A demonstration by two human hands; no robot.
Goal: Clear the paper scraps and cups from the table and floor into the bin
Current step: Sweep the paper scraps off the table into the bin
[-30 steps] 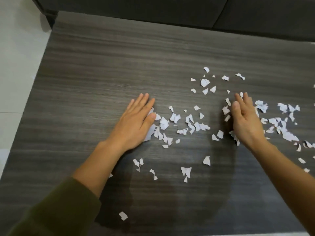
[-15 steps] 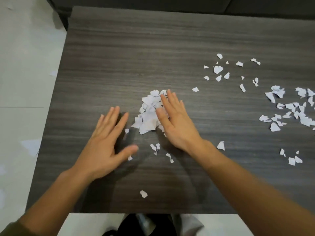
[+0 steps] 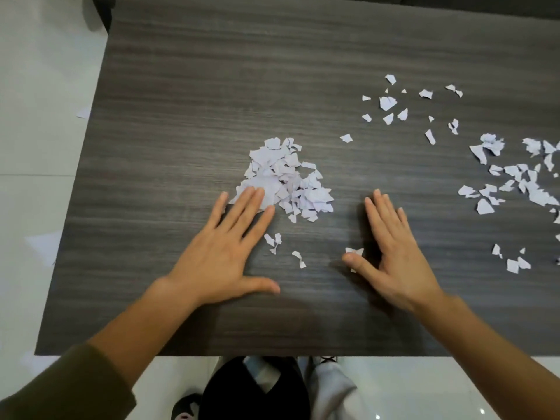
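Both hands lie flat on the dark grey wooden surface. The left hand has straight fingers, and its fingertips touch the near edge of the heaped pile of white torn paper scraps. The right hand is spread out, with its thumb on one small white scrap. More loose white scraps lie farther off to the right.

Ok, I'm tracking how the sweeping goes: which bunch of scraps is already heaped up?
The pile at the left hand's fingertips: its pieces overlap in one mound, while the scraps at far right and the upper group lie spread apart.
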